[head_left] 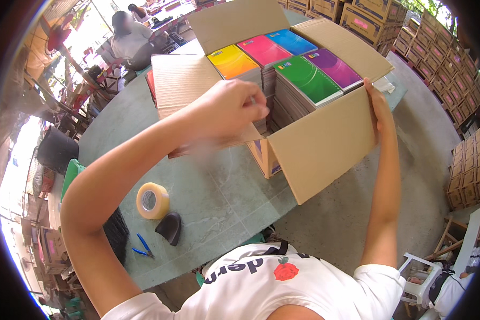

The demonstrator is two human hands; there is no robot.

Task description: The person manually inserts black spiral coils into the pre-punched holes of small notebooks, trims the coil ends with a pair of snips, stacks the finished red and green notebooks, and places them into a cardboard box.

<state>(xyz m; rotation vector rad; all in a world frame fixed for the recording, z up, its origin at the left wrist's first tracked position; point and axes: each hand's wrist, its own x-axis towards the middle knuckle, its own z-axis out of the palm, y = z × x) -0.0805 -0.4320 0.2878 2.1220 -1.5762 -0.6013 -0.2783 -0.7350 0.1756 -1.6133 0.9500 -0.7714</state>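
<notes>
An open cardboard box (330,144) stands on the grey-green table with its flaps spread outward. Inside are stacks of spiral notebooks: yellow (232,62), pink (264,50), blue (292,41), green (307,79) and purple (333,68). My left hand (244,104), slightly blurred, hovers over the near left part of the box with its fingers curled closed. Whether anything sits in those fingers is hidden. At the box's right side, my right hand (378,109) grips the corner of a flap, thumb at the top edge. The near left corner inside is mostly covered by my left hand.
On the table (208,197) lie a tape roll (153,201), a dark curved piece (169,229), blue-handled pliers (143,246) and a black bristly object (117,234). Stacked cartons (437,69) rise at the right. Another person (128,40) sits beyond the table.
</notes>
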